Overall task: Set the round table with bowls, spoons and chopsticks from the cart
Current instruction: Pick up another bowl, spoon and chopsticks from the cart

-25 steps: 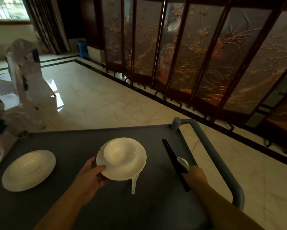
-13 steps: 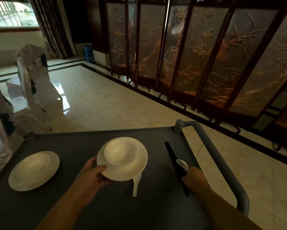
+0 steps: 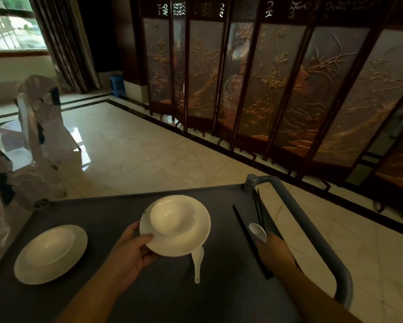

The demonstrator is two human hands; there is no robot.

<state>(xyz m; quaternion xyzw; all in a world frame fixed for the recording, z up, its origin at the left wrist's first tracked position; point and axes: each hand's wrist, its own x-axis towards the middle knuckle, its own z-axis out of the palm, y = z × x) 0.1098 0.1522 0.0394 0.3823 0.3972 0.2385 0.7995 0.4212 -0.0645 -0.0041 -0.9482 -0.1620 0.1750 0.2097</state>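
Note:
My left hand (image 3: 131, 254) grips the near-left rim of a white plate (image 3: 197, 238) that carries a small white bowl (image 3: 172, 215), held just above the dark grey cart top (image 3: 116, 210). A white spoon (image 3: 198, 264) lies on the cart under the plate's front edge. My right hand (image 3: 276, 250) is closed on a second white spoon (image 3: 257, 231) and a pair of black chopsticks (image 3: 258, 210) that point away from me. Another black chopstick pair (image 3: 244, 231) lies on the cart just left of that hand. A second white plate (image 3: 50, 254) sits at the cart's left.
The cart's grey tubular handle (image 3: 312, 231) runs along its right side. Plastic-covered chairs (image 3: 37, 127) stand at the left on the pale tiled floor (image 3: 149, 150). A carved wooden folding screen (image 3: 277, 89) fills the back and right.
My right hand has lifted the spoon and a pair of chopsticks off the cart. The view has tilted up a little. The left hand keeps the plate and bowl in the same place.

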